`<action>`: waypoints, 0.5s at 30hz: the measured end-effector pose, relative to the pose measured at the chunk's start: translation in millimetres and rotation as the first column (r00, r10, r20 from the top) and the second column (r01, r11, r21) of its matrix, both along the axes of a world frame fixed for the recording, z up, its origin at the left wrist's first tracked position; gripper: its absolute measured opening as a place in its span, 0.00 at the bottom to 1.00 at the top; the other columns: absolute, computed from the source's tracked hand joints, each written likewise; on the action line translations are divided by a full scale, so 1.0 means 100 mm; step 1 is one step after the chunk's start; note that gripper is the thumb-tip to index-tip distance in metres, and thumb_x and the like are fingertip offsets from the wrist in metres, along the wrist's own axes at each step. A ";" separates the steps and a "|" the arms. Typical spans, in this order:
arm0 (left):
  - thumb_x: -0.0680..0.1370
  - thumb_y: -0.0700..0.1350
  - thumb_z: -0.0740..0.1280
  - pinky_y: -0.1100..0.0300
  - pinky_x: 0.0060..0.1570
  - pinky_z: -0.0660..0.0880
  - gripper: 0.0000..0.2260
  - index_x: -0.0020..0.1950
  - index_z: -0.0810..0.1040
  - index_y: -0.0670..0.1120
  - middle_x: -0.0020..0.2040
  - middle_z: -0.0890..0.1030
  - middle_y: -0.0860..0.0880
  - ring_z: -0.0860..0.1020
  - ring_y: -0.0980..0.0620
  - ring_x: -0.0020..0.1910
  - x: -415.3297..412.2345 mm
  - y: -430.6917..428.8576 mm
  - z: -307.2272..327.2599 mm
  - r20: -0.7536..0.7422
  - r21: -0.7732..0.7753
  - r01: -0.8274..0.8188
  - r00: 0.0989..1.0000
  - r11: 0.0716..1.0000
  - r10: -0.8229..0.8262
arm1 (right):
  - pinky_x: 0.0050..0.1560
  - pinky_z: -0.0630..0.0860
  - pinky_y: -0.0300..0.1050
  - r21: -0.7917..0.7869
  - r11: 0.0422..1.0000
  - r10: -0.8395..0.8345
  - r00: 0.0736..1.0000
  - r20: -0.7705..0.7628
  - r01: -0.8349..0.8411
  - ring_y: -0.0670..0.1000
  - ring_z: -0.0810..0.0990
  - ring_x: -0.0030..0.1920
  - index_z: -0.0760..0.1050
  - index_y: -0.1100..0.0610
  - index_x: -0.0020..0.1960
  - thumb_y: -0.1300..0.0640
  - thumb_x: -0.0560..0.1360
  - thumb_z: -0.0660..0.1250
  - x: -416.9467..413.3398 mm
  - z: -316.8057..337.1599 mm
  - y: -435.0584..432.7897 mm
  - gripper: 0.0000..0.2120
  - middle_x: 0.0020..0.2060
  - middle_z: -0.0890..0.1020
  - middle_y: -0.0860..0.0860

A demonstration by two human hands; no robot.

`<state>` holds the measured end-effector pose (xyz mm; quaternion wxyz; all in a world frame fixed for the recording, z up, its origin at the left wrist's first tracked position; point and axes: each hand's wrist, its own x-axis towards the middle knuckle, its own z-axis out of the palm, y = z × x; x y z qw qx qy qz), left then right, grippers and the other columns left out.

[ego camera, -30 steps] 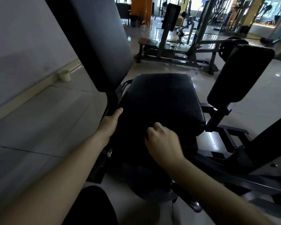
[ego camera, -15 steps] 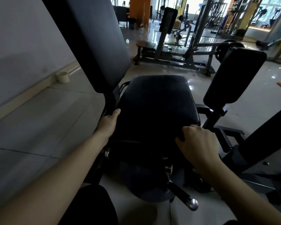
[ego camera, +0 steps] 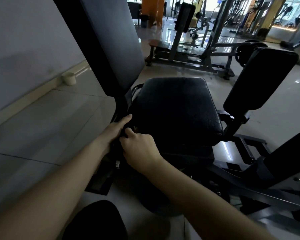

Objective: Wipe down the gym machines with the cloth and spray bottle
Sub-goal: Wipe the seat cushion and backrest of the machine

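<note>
seat pad (ego camera: 177, 108), one; left hand (ego camera: 117, 128) and right hand (ego camera: 140, 149) at its corner; cannot tell either grasp

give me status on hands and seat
Left hand on seat near corner. Right hand curled beside it; cloth too dark to tell. No bottle in view.

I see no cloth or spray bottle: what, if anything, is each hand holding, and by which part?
Cannot tell. The right hand curls at the near-left corner of the seat pad; the left hand lies beside it. Too dark there.
</note>
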<state>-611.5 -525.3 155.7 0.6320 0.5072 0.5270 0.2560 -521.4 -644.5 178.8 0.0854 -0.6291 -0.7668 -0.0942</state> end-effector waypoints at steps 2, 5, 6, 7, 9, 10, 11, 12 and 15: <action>0.72 0.67 0.71 0.56 0.43 0.77 0.27 0.54 0.84 0.45 0.46 0.86 0.46 0.84 0.45 0.45 0.03 -0.04 -0.02 0.011 0.029 -0.024 1.000 0.999 0.024 | 0.28 0.63 0.43 -0.011 1.000 -0.026 0.997 0.067 0.027 0.53 0.80 0.35 0.80 0.54 0.48 0.55 0.76 0.68 0.11 0.06 -0.06 0.04 0.46 0.79 0.52; 0.75 0.67 0.68 0.54 0.53 0.79 0.26 0.57 0.83 0.47 0.51 0.85 0.48 0.83 0.46 0.51 0.06 -0.09 -0.03 0.011 0.084 -0.065 0.998 0.994 0.064 | 0.32 0.70 0.44 -0.028 0.977 -0.207 0.975 0.077 0.210 0.53 0.82 0.41 0.80 0.52 0.47 0.53 0.78 0.64 0.46 0.19 -0.32 0.07 0.44 0.81 0.50; 0.75 0.67 0.68 0.54 0.55 0.78 0.25 0.56 0.83 0.47 0.51 0.84 0.48 0.83 0.47 0.52 0.07 -0.11 -0.04 0.007 0.107 -0.084 0.996 0.991 0.084 | 0.32 0.69 0.44 -0.042 0.958 -0.279 0.958 0.074 0.282 0.54 0.82 0.41 0.79 0.52 0.47 0.52 0.78 0.63 0.63 0.22 -0.45 0.07 0.44 0.81 0.49; 0.76 0.67 0.67 0.54 0.55 0.78 0.24 0.54 0.83 0.47 0.49 0.84 0.49 0.82 0.48 0.51 0.09 -0.12 -0.04 -0.012 0.138 -0.103 0.994 0.985 0.105 | 0.31 0.65 0.43 -0.048 0.933 -0.354 0.933 0.062 0.358 0.54 0.82 0.41 0.78 0.52 0.46 0.51 0.78 0.63 0.82 0.26 -0.61 0.07 0.43 0.81 0.49; 0.78 0.66 0.64 0.56 0.47 0.76 0.24 0.48 0.81 0.45 0.45 0.82 0.50 0.81 0.48 0.47 0.13 -0.16 -0.01 -0.095 0.227 -0.127 0.984 0.966 0.152 | 0.28 0.59 0.43 -0.019 0.859 -0.512 0.859 0.011 0.512 0.53 0.79 0.36 0.75 0.52 0.42 0.49 0.77 0.64 1.16 0.32 -0.94 0.08 0.37 0.79 0.49; 0.79 0.66 0.63 0.55 0.43 0.74 0.25 0.46 0.80 0.43 0.43 0.81 0.48 0.80 0.46 0.44 0.16 -0.18 0.00 -0.155 0.282 -0.121 0.973 0.952 0.169 | 0.28 0.60 0.43 0.018 0.814 -0.580 0.814 -0.030 0.581 0.53 0.77 0.33 0.73 0.52 0.40 0.49 0.77 0.65 1.30 0.34 -1.08 0.10 0.33 0.76 0.49; 0.81 0.64 0.61 0.54 0.41 0.71 0.25 0.45 0.78 0.42 0.41 0.79 0.47 0.78 0.45 0.43 0.18 -0.19 0.03 -0.235 0.350 -0.091 0.955 0.932 0.182 | 0.28 0.62 0.43 0.054 0.775 -0.624 0.776 -0.089 0.629 0.53 0.75 0.32 0.73 0.54 0.39 0.50 0.76 0.66 1.39 0.34 -1.17 0.10 0.30 0.74 0.48; 0.82 0.62 0.60 0.54 0.41 0.70 0.22 0.47 0.77 0.43 0.43 0.78 0.46 0.76 0.44 0.44 0.18 -0.20 0.05 -0.327 0.437 -0.053 0.921 0.898 0.213 | 0.28 0.64 0.43 0.073 0.761 -0.630 0.761 -0.154 0.644 0.53 0.74 0.31 0.75 0.55 0.39 0.51 0.76 0.66 1.40 0.33 -1.18 0.10 0.29 0.73 0.48; 0.82 0.49 0.63 0.51 0.52 0.71 0.11 0.60 0.75 0.45 0.58 0.75 0.45 0.74 0.43 0.57 0.34 -0.25 0.14 -0.400 0.737 0.100 0.861 0.668 0.313 | 0.31 0.70 0.45 0.103 0.841 -0.488 0.826 -0.282 0.532 0.54 0.79 0.35 0.77 0.53 0.43 0.52 0.76 0.65 1.14 0.26 -0.97 0.06 0.34 0.79 0.49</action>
